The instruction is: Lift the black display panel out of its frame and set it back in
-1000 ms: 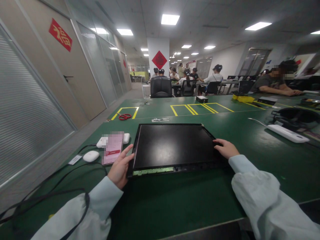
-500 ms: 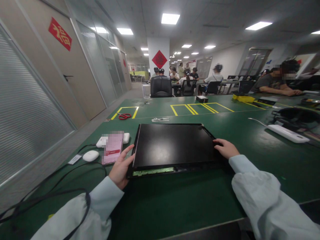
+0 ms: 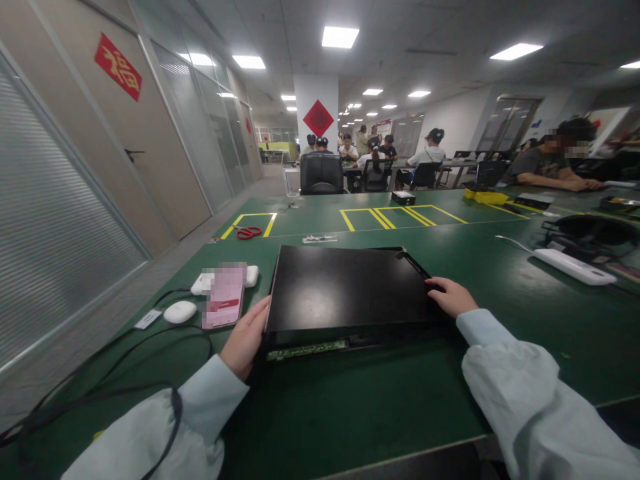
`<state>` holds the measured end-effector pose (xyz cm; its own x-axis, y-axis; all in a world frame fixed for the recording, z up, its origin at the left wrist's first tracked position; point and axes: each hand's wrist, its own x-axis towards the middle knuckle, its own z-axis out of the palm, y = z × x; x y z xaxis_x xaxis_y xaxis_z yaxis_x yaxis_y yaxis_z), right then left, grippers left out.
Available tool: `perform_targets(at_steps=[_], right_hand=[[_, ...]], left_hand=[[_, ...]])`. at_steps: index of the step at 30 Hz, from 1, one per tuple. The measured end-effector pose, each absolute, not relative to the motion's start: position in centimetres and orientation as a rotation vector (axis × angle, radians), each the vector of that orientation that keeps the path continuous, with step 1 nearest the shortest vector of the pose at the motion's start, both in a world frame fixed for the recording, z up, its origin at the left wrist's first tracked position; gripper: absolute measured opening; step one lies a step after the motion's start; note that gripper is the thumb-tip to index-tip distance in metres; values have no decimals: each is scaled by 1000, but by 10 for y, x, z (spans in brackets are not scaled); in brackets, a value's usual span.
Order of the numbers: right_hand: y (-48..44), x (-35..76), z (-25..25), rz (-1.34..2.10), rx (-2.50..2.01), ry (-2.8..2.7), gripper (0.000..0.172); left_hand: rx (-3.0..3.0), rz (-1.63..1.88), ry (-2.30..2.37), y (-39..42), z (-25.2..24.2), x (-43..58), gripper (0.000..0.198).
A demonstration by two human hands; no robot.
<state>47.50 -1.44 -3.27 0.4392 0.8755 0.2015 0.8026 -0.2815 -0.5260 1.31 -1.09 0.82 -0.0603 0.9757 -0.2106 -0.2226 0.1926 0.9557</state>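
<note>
Gripping black panel [image 3: 345, 287] | left hand [image 3: 246, 340] clasps left edge | right hand [image 3: 450, 297] clasps right edge

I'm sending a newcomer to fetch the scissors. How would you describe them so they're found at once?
Start at the long green table. Past the black panel on its near side, yellow tape marks out boxes; look in the leftmost box. The scissors lie there, the only tool with bright red handles.
</note>
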Motion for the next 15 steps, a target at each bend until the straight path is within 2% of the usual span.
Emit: perform_targets(at_steps=[8,15], right_hand=[[-14,476,-32,172,-2152,-1436,39],[-16,472,-29,189,-2174,-1425,40]], left_hand=[[1054,1241,1027,-4,0,7,39],[958,1211,925,-10,9,12,48]])
